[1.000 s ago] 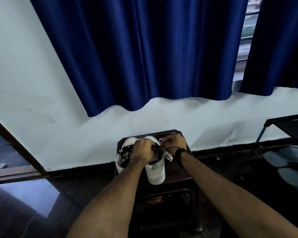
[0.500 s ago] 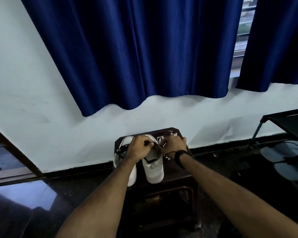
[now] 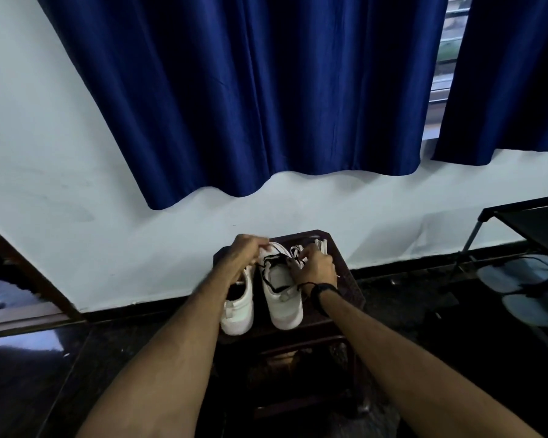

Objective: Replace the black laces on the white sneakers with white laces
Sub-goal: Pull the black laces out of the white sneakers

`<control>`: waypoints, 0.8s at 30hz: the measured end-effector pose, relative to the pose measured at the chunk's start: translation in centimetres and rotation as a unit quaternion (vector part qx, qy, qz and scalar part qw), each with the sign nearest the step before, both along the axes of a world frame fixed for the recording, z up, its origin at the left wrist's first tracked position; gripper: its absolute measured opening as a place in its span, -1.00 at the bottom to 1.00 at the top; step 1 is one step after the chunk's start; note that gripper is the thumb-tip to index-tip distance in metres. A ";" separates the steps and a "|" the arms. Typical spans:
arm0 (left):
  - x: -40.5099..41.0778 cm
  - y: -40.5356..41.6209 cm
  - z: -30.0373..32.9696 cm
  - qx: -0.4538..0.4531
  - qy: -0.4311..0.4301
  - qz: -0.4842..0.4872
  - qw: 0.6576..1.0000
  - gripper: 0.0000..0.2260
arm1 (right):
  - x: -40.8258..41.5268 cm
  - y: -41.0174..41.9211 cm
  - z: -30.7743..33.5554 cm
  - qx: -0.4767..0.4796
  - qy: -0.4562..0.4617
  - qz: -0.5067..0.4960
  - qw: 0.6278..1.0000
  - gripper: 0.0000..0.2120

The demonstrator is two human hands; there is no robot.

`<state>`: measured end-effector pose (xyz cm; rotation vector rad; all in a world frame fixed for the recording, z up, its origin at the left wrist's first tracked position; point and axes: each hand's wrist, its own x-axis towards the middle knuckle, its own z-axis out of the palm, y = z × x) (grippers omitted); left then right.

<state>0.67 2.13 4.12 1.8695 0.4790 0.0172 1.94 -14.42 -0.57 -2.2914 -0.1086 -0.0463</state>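
Two white sneakers stand side by side on a small dark stool (image 3: 348, 289), toes toward me. The right sneaker (image 3: 283, 300) carries a loose black lace (image 3: 271, 281) across its top. My left hand (image 3: 244, 251) grips the heel end of that sneaker from the left. My right hand (image 3: 315, 267) is curled at the sneaker's right side and pinches the black lace near the eyelets. The left sneaker (image 3: 239, 311) is partly hidden under my left forearm. White laces (image 3: 321, 243) lie bundled at the stool's far right corner.
A white wall with dark blue curtains (image 3: 250, 90) rises just behind the stool. A black metal rack (image 3: 532, 222) stands at the right with grey sandals (image 3: 519, 276) on the dark floor beneath it. A doorway frame (image 3: 19, 270) runs along the left.
My left hand has slid from the sneaker's middle up to its heel end, uncovering the black lace. The right hand stays at the eyelets. The camera view has shifted slightly.
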 end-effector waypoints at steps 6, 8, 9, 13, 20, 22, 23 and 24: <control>-1.4 0.9 1.2 -0.147 -0.125 0.008 0.981 -0.82 | 0.1 0.3 -0.4 0.025 0.009 -0.011 1.000 -0.73; -1.0 1.6 1.9 -0.290 -0.158 0.100 0.939 -0.79 | 0.2 0.3 -0.4 0.031 0.011 -0.012 0.999 -0.72; -1.2 1.8 2.1 -0.301 -0.133 0.110 0.938 -0.79 | 0.3 0.3 -0.4 0.032 0.009 -0.011 0.999 -0.72; -3.3 2.2 2.3 0.079 0.104 -0.062 0.990 -0.73 | 0.3 0.4 -0.7 0.029 0.011 -0.014 0.999 -0.75; -2.2 3.8 6.8 -0.356 -0.216 0.195 0.888 -0.79 | 0.5 0.4 -0.8 0.031 0.027 -0.014 0.999 -0.71; -1.8 4.8 6.5 -0.205 -0.112 0.284 0.930 -0.84 | 0.3 0.4 -1.1 -0.006 0.024 -0.001 1.000 -0.73; -1.8 5.3 5.9 -0.128 -0.053 0.314 0.939 -0.76 | 0.2 0.5 -1.2 -0.041 0.001 0.013 0.999 -0.76; -1.9 5.5 5.2 -0.057 0.004 0.331 0.942 -0.60 | 0.3 0.7 -1.5 -0.080 -0.044 0.033 0.995 -0.77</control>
